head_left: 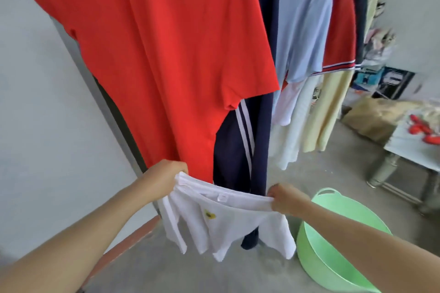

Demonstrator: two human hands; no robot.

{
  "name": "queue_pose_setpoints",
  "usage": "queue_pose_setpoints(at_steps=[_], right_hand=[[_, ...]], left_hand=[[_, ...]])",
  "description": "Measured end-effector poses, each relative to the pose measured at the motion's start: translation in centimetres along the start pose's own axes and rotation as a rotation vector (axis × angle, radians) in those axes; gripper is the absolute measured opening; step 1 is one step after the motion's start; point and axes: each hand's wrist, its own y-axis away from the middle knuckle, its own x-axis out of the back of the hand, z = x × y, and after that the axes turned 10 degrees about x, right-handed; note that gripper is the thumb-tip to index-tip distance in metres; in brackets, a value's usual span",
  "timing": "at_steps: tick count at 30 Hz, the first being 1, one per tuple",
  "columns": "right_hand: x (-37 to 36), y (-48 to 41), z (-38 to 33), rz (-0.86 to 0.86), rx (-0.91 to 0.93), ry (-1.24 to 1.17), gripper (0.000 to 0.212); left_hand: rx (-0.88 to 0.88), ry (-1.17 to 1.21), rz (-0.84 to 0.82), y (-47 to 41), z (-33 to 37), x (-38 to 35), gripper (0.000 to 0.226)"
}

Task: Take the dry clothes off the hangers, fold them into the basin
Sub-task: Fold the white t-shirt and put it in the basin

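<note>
A white T-shirt [228,226] with a small yellow badge hangs stretched by its top edge between a person's left hand [162,176] and right hand [285,200], each pinching a bunched end. A green basin [316,252] sits on the floor [166,269] just below the right hand. A red T-shirt [166,54] and navy striped trousers [238,150] hang beyond both hands.

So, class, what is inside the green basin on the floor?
The green basin shows only its bare inner wall; no clothes are visible in it. The right forearm covers part of its inside, and the frame's edge cuts off the rest.
</note>
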Motion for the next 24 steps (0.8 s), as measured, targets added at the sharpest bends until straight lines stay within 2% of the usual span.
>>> queue_pose_setpoints(at_steps=[2,4,6,11,14,19,22,24], right_hand=[[0.0,1.1,1.8,0.057,-0.011,-0.014,0.033],[0.1,2.3,3.3,0.133,-0.018,-0.082,0.025],[0.3,3.5,4.6,0.206,-0.042,-0.154,0.022],[1.5,6.7,7.7,0.313,-0.147,-0.317,0.036],[2.7,8.5,9.3,0.376,-0.142,-0.366,0.035],[5.4,10.8,13.5,0.267,-0.064,-0.387,0.022],[6.7,11.5,16.4,0.191,-0.060,-0.294,0.025],[7.6,12.1,18.6,0.240,-0.095,-0.213,0.032]], left_hand=[[-0.016,-0.157,-0.008,-1.2,0.4,-2.3,0.031],[-0.055,-0.220,-0.007,-2.1,1.5,-4.4,0.027],[-0.084,-0.135,-0.038,-3.2,2.9,-5.7,0.030],[-0.141,0.093,-0.110,-5.7,7.2,-7.8,0.032],[-0.155,0.061,-0.129,-6.0,9.8,-8.5,0.022],[-0.182,0.159,-0.183,-6.7,13.2,-10.2,0.023],[-0.171,0.190,-0.095,-7.3,15.9,-11.5,0.026],[-0.143,0.175,-0.038,-7.6,18.9,-12.5,0.026]])
